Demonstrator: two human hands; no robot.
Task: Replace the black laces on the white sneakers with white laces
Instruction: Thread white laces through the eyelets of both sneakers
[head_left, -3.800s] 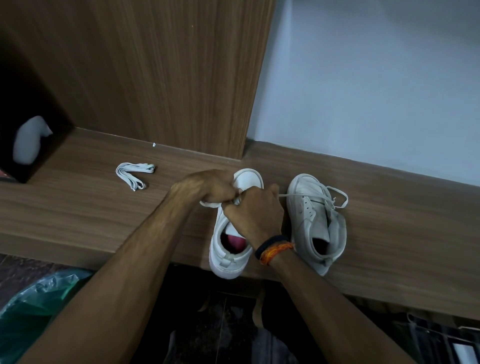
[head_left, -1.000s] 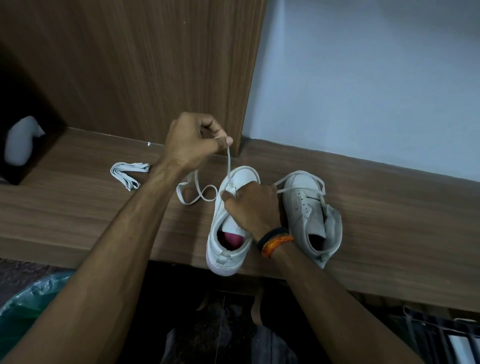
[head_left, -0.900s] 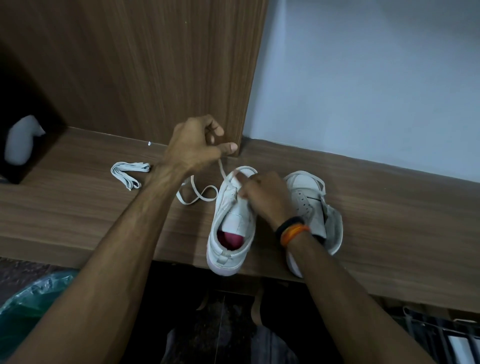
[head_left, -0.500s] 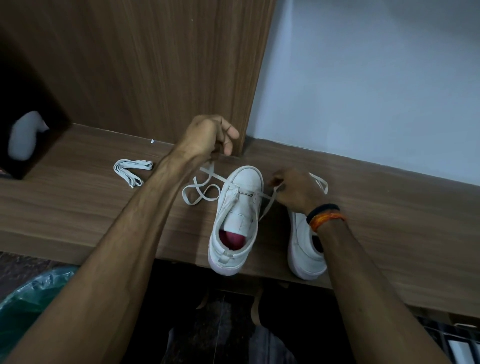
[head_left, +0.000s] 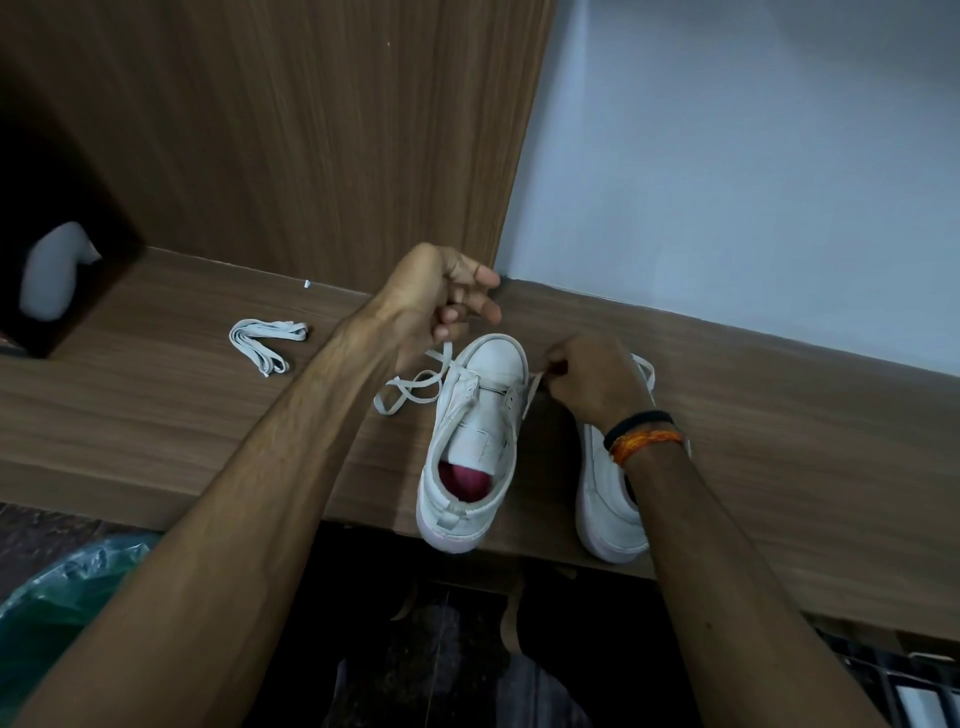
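White lace (head_left: 415, 387) threaded across the sneaker (head_left: 470, 447) between both hands — left hand (head_left: 434, 299) pinching one end above-left, right hand (head_left: 592, 382) pinching the other beside the toe.

Left arm: bare forearm, reaching from the lower left up toward the centre, nearly straight.
Left hand (head_left: 436, 296): raised, back of the hand toward the camera, wrist bent slightly; fingers (head_left: 480, 273) curled inward, the tips of several showing at the right edge of the hand; it holds one end of a white lace (head_left: 415, 387) that trails down below it.
Right arm: bare forearm, coming in from the lower right, angled up and left.
Right wrist: wears a black band (head_left: 638, 422) and an orange thread band (head_left: 644, 441) side by side.
Right hand (head_left: 592, 379): lower than the left, knuckles up, fingers closed in a pinch on the other lace end at its left edge.
Spacing: the two hands are near each other, not touching.
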